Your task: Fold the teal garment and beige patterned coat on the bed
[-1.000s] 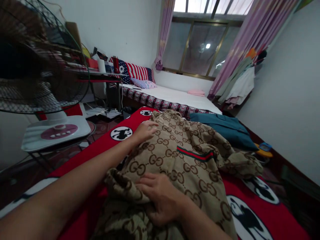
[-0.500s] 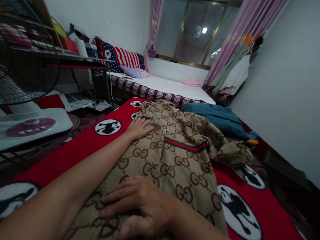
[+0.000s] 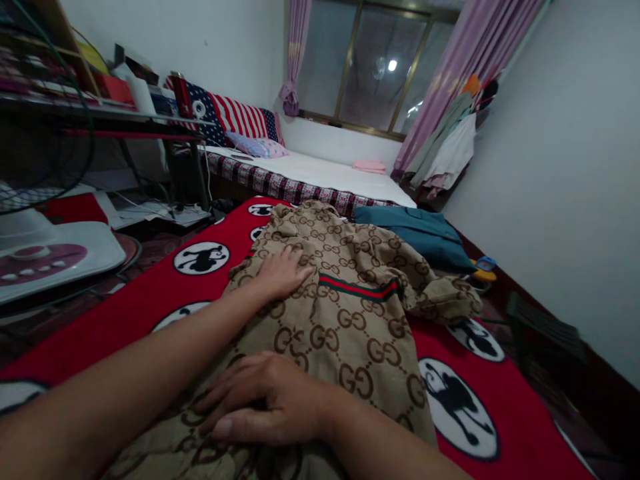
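Note:
A tan shirt (image 3: 345, 327) with a brown monogram print lies spread on a red blanket (image 3: 505, 407). A green-and-red striped band (image 3: 357, 288) crosses its chest. My left hand (image 3: 285, 272) rests palm down on the shirt's upper left part, fingers stretched out, left of the band. Closer to me, my right hand (image 3: 270, 400) lies on the lower part of the shirt. Its fingers point left and its thumb stands apart from them. Neither hand grips anything. The shirt's right sleeve (image 3: 445, 300) stretches out to the right.
Folded teal cloth (image 3: 415, 233) lies beyond the shirt. A fan base (image 3: 60, 250) stands at the left, near a cluttered desk (image 3: 135, 123). A bed (image 3: 305, 170) is under the window, and a dark stool (image 3: 545, 327) stands at the right.
My left hand has shifted inward from the shirt's left edge, closer to the striped band; more of that edge now shows. My right hand has moved slightly left. The view has turned a little right.

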The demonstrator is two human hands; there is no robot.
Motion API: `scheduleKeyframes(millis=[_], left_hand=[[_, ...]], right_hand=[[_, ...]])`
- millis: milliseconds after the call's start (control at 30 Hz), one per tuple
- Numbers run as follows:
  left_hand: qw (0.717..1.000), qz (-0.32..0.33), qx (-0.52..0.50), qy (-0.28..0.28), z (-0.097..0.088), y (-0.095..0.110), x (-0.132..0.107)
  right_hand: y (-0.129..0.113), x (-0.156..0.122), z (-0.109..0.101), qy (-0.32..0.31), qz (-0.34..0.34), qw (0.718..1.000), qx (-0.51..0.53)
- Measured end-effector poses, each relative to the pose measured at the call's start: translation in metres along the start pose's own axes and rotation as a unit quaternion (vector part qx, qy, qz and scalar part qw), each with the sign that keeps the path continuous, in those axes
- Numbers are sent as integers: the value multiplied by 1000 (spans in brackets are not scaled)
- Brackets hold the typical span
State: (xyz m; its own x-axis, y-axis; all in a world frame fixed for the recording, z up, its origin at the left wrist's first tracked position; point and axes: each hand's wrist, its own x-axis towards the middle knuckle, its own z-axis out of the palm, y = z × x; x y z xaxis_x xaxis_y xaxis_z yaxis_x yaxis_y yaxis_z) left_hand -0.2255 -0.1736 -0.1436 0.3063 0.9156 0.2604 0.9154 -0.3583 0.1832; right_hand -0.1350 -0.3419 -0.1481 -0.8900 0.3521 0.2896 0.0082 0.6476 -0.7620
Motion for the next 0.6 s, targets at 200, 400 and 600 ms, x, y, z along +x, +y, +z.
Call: scheduleKeyframes(millis=[200, 400, 600], left_hand=[[999, 12, -17, 35, 30, -9, -28], [998, 11, -19, 53, 27, -8, -25], [997, 18, -23, 74, 31, -7, -26]], right_hand=[[-2, 0, -5, 91, 75, 988, 102], [-16, -39, -64, 386, 216, 897, -24], [-13, -156, -183, 624, 311, 659, -282]])
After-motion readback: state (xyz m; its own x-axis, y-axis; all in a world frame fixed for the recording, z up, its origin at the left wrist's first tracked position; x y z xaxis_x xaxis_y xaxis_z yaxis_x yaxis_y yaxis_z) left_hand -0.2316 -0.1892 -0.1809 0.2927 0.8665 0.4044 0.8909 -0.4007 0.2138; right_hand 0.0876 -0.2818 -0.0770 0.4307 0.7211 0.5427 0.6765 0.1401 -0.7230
